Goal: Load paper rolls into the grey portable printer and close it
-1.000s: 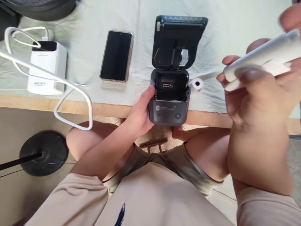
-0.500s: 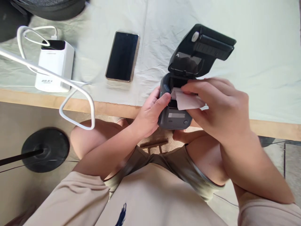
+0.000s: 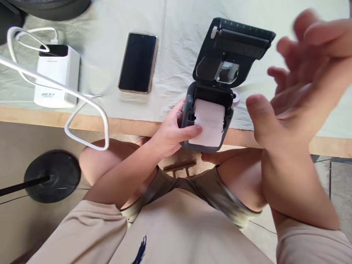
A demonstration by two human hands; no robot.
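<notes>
A small dark grey label printer (image 3: pixel 189 106) rests in my left hand (image 3: pixel 172 132) at the table's front edge. Its hinged lid (image 3: pixel 233 44) stands raised, tilted back. White paper (image 3: pixel 210 123) comes out of the printer's well and lies over its front, with my left thumb pressing on its edge. Off to the right, apart from the printer, my right hand (image 3: pixel 299 80) is raised, fingers spread, holding nothing; it is slightly blurred. A small white roll-like piece (image 3: pixel 235 98) shows at the printer's right side; whether it touches the printer I cannot tell.
A smartphone (image 3: pixel 138 63) lies screen up left of the printer. Farther left stands a white power bank (image 3: pixel 56 79) with a white cable (image 3: pixel 82 96) looping past the table edge (image 3: pixel 132 119). A black round base (image 3: pixel 52 176) is on the floor.
My right hand has let go of the paper and moved up and right, opening. The paper now lies flat over the printer's front under my left thumb. The printer's lid tilts differently.
</notes>
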